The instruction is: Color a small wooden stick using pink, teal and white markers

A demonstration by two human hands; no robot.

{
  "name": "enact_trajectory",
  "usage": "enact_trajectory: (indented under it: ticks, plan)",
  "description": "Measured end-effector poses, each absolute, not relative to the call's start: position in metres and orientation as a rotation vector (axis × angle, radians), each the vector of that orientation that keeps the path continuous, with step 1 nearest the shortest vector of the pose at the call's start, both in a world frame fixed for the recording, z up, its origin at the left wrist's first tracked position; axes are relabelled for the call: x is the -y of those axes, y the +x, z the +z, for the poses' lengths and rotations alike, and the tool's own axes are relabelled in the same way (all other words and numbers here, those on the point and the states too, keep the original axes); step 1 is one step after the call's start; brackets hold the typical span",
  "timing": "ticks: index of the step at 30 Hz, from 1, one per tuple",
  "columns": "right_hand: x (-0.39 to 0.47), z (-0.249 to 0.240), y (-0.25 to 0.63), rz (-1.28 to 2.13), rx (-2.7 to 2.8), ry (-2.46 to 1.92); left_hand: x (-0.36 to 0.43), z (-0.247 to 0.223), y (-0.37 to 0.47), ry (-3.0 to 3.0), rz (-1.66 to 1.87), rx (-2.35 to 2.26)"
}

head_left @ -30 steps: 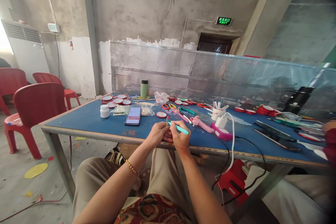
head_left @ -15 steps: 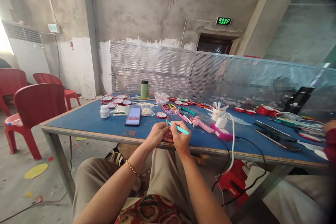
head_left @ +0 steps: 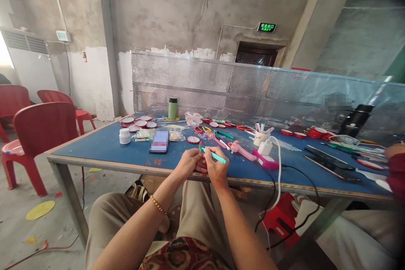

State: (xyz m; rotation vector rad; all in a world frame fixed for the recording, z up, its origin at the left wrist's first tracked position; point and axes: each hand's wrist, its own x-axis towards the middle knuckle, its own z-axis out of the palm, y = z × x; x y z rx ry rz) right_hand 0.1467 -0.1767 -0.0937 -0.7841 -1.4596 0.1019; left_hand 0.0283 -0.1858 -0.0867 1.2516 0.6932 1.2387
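Note:
In the head view, my left hand (head_left: 189,163) is closed near the table's front edge. It pinches a small thin stick (head_left: 200,145) with a coloured upper end, red and green as far as I can see. A turquoise marker pen (head_left: 219,157) sits in the closed fingers of my right hand (head_left: 217,171), its tip pointing left at the stick. Both hands meet, so the stick's lower part is hidden. Just beyond them lies a round red-rimmed white disc (head_left: 193,139).
A phone (head_left: 159,141) and a white bottle (head_left: 124,136) stand left on the blue table (head_left: 104,148). Rightward are a pink handheld fan (head_left: 242,150), a cup of pens (head_left: 261,137) and cables. At far right, another person's sleeve (head_left: 397,173) reaches in. A perforated metal screen (head_left: 190,80) lines the back.
The view has shifted slightly. Both hands keep their grip close together, with the marker still against the stick; I see no other clear change.

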Motion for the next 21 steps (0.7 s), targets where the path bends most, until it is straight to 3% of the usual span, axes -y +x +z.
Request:
enact_trajectory:
  ticks: [21]
  plan:
    - [0.1752, -0.0946, 0.1485, 0.108, 1.463, -0.819, 0.1871, -0.0838, 0.0288, 1.231, 1.228, -0.697]
